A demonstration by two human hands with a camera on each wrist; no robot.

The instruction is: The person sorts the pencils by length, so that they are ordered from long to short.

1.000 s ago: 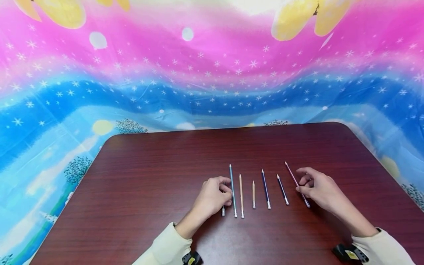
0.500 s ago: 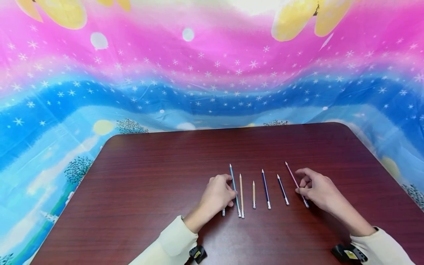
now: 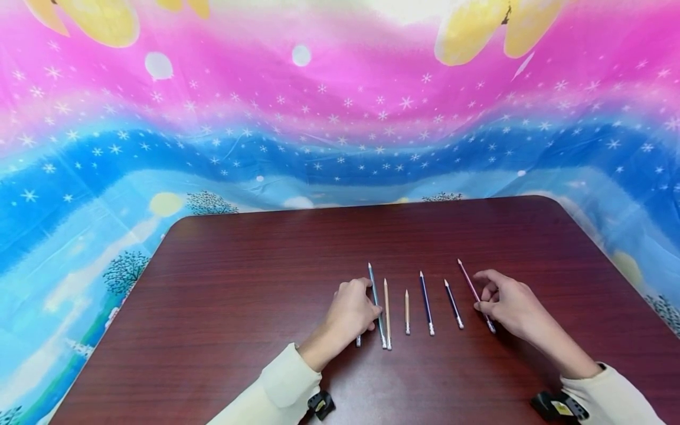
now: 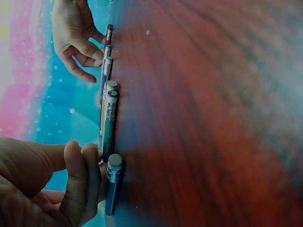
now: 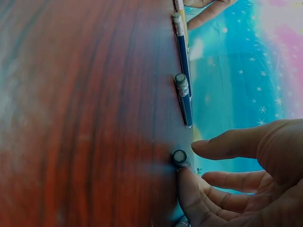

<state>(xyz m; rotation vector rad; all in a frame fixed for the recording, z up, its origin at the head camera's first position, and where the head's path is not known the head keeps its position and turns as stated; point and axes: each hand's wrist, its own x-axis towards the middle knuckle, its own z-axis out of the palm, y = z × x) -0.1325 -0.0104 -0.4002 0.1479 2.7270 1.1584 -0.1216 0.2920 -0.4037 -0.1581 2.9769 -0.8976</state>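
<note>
In the head view my left hand (image 3: 350,307) pinches a long teal pencil (image 3: 374,283) near its middle. Partly behind that hand lies another pencil (image 3: 358,341); its eraser end shows teal-dark in the left wrist view. Close against the teal pencil's eraser end is a long natural-wood pencil (image 3: 386,307). My right hand (image 3: 512,301) has thumb and finger on either side of a pink pencil (image 3: 467,277), lightly gripping it. Its round eraser end (image 5: 180,157) shows between them in the right wrist view. All the pencils lie on the table, tips pointing away.
Between the hands lie a short natural-wood pencil (image 3: 407,310), a long dark blue pencil (image 3: 425,301) and a short dark blue pencil (image 3: 453,302). Another eraser end (image 5: 182,221) peeks out under the right hand. Beyond the dark wood table (image 3: 265,248) hangs a printed cloth (image 3: 319,118).
The left hand has shifted right, swinging the teal pencil's eraser end right until it sits beside the long natural-wood pencil. The right hand has barely moved.
</note>
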